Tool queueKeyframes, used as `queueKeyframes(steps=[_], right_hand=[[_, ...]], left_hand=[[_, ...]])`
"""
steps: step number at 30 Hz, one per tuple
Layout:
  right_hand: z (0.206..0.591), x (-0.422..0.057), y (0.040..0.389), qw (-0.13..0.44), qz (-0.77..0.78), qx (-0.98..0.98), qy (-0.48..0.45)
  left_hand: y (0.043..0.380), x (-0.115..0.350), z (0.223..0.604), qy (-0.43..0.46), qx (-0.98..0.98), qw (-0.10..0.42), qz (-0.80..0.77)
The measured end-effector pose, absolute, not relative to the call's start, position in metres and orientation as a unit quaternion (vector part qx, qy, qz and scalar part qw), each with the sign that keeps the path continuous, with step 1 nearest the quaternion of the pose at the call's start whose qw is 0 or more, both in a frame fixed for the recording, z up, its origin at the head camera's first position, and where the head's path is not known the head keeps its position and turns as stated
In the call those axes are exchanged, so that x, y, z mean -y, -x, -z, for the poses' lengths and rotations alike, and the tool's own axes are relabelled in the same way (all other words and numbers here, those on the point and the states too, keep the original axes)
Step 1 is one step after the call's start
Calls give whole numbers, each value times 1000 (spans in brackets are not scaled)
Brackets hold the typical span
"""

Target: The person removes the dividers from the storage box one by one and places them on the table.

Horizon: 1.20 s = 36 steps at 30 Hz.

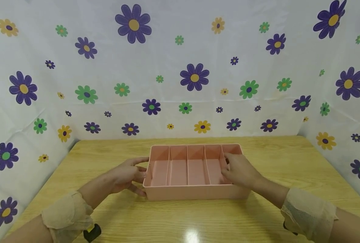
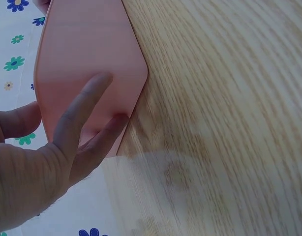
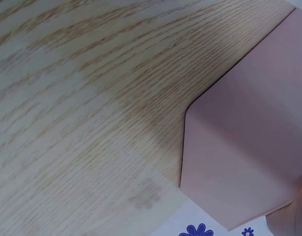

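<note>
A pink divided organizer box [image 1: 198,193] sits on the table, several compartments side by side inside it. My left hand [image 1: 130,175] is at its left end, fingers spread and fairly straight. In the left wrist view, fingertips [image 2: 99,83] of this hand rest against the outer face of the box [image 2: 92,44]. My right hand [image 1: 240,168] reaches over the right end, with thumb and forefinger pinching the rightmost divider [image 1: 222,152]. That hand hides much of the last compartment. The right wrist view shows mainly the box's outer wall [image 3: 239,147].
The box stands on a light wood-grain table [image 1: 107,216]. A white curtain [image 1: 155,60] with purple, green and yellow flowers rises behind the table and along both sides. Beige wraps [image 1: 67,216] cover both forearms near the wrists.
</note>
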State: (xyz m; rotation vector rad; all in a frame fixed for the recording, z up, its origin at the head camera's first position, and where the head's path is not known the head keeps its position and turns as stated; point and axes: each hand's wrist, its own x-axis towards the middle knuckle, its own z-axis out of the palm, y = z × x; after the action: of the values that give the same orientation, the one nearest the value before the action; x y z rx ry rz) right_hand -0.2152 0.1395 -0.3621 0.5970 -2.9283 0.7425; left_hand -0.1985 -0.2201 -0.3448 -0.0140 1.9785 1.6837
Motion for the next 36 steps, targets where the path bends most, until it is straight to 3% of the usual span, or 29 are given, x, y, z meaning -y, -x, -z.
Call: queueKeyframes(steps=[20, 28, 36], right_hand=[[355, -143, 214, 48, -228, 952, -196], [361, -140, 214, 29, -242, 952, -187], [364, -139, 219, 57, -239, 948, -202]], left_hand=[[197, 216, 335, -6, -739, 266, -618], [198, 217, 341, 4, -737, 269, -620], [200, 218, 343, 5, -739, 264, -620]])
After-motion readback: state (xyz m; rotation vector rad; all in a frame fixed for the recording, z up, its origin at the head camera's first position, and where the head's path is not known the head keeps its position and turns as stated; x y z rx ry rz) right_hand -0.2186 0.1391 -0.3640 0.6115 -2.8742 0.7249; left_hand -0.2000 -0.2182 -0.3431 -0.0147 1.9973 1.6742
